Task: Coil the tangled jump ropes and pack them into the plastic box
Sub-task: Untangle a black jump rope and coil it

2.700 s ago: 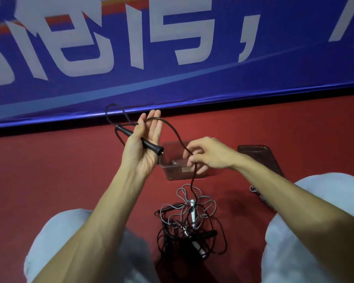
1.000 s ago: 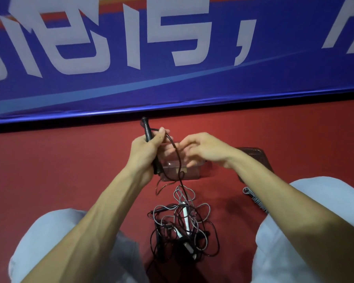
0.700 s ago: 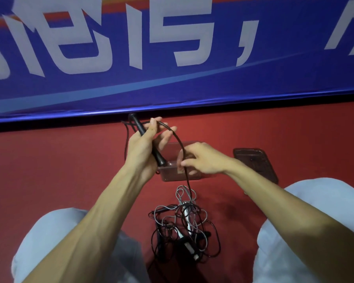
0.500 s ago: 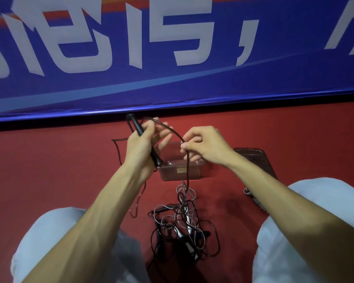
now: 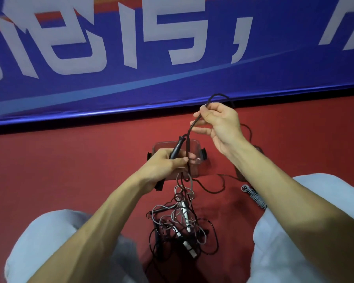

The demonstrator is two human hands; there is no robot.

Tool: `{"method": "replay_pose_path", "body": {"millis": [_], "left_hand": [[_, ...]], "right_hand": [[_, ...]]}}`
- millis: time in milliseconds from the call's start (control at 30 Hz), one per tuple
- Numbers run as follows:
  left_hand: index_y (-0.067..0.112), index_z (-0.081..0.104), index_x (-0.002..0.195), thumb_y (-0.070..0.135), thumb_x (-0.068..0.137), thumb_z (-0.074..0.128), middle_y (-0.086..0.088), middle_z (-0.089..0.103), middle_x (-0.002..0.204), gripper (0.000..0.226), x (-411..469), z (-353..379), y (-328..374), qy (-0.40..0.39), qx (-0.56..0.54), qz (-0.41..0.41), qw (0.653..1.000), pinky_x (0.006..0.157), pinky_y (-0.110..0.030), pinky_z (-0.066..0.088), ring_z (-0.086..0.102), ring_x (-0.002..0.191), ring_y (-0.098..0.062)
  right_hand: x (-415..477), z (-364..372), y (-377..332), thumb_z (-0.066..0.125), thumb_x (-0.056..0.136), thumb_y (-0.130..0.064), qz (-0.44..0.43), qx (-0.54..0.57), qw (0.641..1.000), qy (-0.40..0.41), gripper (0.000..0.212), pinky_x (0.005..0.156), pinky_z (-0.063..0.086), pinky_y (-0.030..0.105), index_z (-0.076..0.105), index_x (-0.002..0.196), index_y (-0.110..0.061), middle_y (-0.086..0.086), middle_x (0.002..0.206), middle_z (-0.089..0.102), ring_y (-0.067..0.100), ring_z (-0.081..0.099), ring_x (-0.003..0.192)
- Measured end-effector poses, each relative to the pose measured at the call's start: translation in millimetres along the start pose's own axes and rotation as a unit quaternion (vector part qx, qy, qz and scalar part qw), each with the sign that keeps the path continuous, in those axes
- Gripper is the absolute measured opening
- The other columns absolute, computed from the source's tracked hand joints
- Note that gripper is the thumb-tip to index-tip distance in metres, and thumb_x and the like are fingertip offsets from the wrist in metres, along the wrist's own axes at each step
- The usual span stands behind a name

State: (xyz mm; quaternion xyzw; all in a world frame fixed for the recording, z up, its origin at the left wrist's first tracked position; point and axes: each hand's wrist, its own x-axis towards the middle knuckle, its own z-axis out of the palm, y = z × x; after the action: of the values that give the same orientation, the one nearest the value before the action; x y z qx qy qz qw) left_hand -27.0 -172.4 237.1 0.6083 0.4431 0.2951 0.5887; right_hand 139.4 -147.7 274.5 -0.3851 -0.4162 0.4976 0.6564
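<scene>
Holding a slim black plastic jump-rope handle (image 5: pixel 177 149), my left grip (image 5: pixel 168 162) has its fingers curled round it with the thumb laid across. The handle's far end pokes up and to the right out of the fist. My right grip (image 5: pixel 221 123) is raised farther off and to the right, pinching the thin black rope cord (image 5: pixel 189 135) between thumb and forefinger. Above that pinch the cord arcs in a small loop against the bottom edge of the blue banner with white lettering (image 5: pixel 172 78). Below it the cord runs down past my left thumb into the tangled heap of black and grey jump ropes with white handles (image 5: pixel 182 221).

That heap lies on the red floor (image 5: pixel 70 170) between my knees, nearer than everything else. The clear rectangular plastic box with dark side clips (image 5: pixel 196 148) stands open-topped just beyond my left grip, partly hidden by it. A few grey strands climb from the heap toward its near wall.

Left of the box the floor is open as far as the banner's lower edge, which crosses the whole far side. Right of the box a loose black strand trails over the floor. A small grey bundled rope (image 5: pixel 253 198) lies near my right knee, beside the forearm. My pale-trousered knees close in the near left and near right.
</scene>
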Motion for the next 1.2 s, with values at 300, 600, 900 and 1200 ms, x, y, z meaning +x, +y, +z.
{"method": "replay_pose_path", "body": {"millis": [300,600,900,1200], "left_hand": [[0.009,0.066,0.090,0.011,0.099,0.054,-0.002,0.073,0.079,0.014,-0.1,4.9,2.7,0.119,-0.076,0.061,0.988,0.075,-0.026,0.057,0.073,0.080,-0.014],[0.007,0.063,0.092,0.009,0.098,0.052,-0.006,0.075,0.086,0.012,-4.4,-1.0,23.1,0.134,-0.316,0.119,0.932,0.078,-0.024,0.059,0.073,0.087,-0.016],[0.007,0.059,0.100,0.011,0.099,0.053,-0.009,0.072,0.099,0.008,-1.3,-21.1,23.2,0.174,-0.386,0.170,0.890,0.082,-0.027,0.058,0.071,0.099,-0.021],[0.008,0.066,0.100,0.003,0.099,0.051,-0.005,0.074,0.093,0.015,5.1,-18.8,10.5,0.186,-0.186,0.055,0.963,0.071,-0.021,0.058,0.070,0.085,-0.015]], "right_hand": [[4.9,-1.5,5.2,0.059,0.096,-0.020,0.051,0.052,0.996,0.043,0.021,0.065,0.058,0.028,0.056,0.096,0.001,0.015,0.083,0.065,0.021,0.070,0.070],[-2.3,-4.6,10.9,0.049,0.101,-0.032,0.145,-0.218,0.958,-0.112,0.032,0.051,0.050,0.027,0.063,0.090,-0.005,0.010,0.075,0.062,0.016,0.058,0.053],[-9.4,-0.7,15.5,0.058,0.095,-0.013,0.090,-0.248,0.914,-0.308,0.010,0.076,0.058,0.031,0.066,0.096,-0.007,0.004,0.095,0.068,0.013,0.064,0.089],[-6.8,4.7,10.2,0.049,0.096,0.004,0.014,-0.170,0.965,-0.200,0.016,0.069,0.062,0.036,0.059,0.086,-0.004,0.010,0.082,0.065,0.021,0.071,0.071]]}}
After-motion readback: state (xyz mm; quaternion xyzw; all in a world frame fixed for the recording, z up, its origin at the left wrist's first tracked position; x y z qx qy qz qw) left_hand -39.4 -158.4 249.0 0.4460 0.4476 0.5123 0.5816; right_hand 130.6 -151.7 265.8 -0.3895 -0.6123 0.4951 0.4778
